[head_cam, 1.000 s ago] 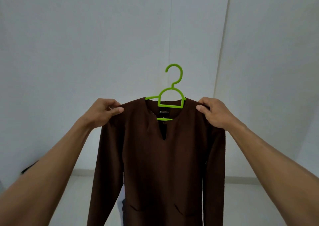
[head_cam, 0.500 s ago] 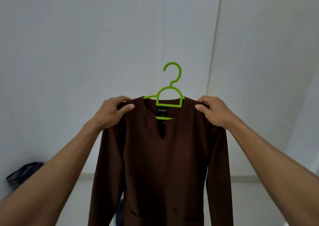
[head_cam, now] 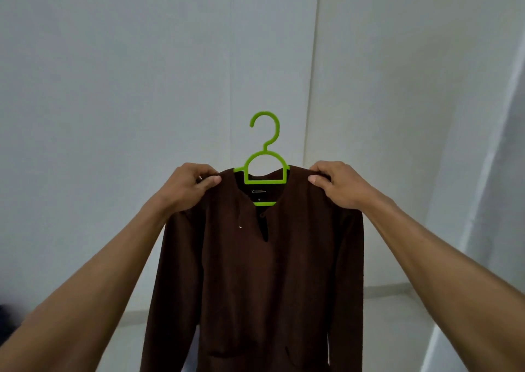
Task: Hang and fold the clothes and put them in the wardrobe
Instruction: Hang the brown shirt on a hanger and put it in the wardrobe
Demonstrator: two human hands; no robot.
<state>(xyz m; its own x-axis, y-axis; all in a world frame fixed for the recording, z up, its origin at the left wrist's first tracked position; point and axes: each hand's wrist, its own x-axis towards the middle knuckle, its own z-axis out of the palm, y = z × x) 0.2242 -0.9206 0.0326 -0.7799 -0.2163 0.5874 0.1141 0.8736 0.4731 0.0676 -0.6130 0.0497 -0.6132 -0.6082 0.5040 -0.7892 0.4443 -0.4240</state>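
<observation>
From the head camera, a brown long-sleeved top (head_cam: 255, 272) hangs on a lime green plastic hanger (head_cam: 265, 155), held up at arm's length in the middle of the scene, in front of a plain white wall (head_cam: 113, 87). The hanger's hook stands upright above the neckline, free of any rail, its opening turned to the left. The hanger's lower bar shows through the notched neck opening, below a small dark label with pale lettering too small to read. A button sits at the top of the neck slit.

The left hand (head_cam: 189, 187) grips the top's left shoulder, fingers curled over the upper edge and the thumb pressed onto the front of the fabric. The right hand (head_cam: 338, 185) grips the right shoulder the same way, fingers bent over the seam and the thumb pinching the cloth from the near side. Both forearms reach in from the near corners.

The sleeves hang straight down on either side of the body, and two pocket openings show near the bottom edge. A wall corner (head_cam: 312, 87) runs vertically behind the hanger, just to its right. The pale floor (head_cam: 383, 329) lies far below.
</observation>
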